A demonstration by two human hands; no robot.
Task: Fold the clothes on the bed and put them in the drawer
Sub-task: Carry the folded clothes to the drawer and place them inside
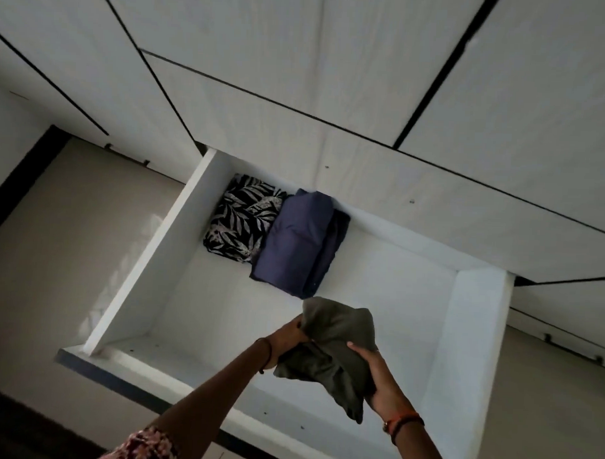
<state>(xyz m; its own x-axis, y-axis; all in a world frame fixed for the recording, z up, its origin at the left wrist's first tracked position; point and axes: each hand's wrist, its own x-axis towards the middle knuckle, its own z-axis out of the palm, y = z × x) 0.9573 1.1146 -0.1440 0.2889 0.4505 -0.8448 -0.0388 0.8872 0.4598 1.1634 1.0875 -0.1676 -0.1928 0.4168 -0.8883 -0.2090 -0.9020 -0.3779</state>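
below, the wardrobe [299,74] fronts rise behind the open drawer [468,338]. inside it, at the back left, a blue fold [299,243] touches a leaf-print fold [241,220]. over the bare middle my left hand [287,342] and right hand [378,379] clench the olive cloth [334,347], bunched.

Lighting is dim and flat overall, with a cool grey cast. The brightest area is the white drawer [468,338], whose wall just right of the held green garment [331,354] appears almost overexposed. A pale patch of reflected light lies on the floor [71,238] well left of the grip. Shadow deepens at the lower left corner. The cabinet panels [300,57] above show soft detail and slight motion blur. Straight seams lean and splay toward the frame edges, consistent with wide-angle distortion. The hands are moderately sharp.
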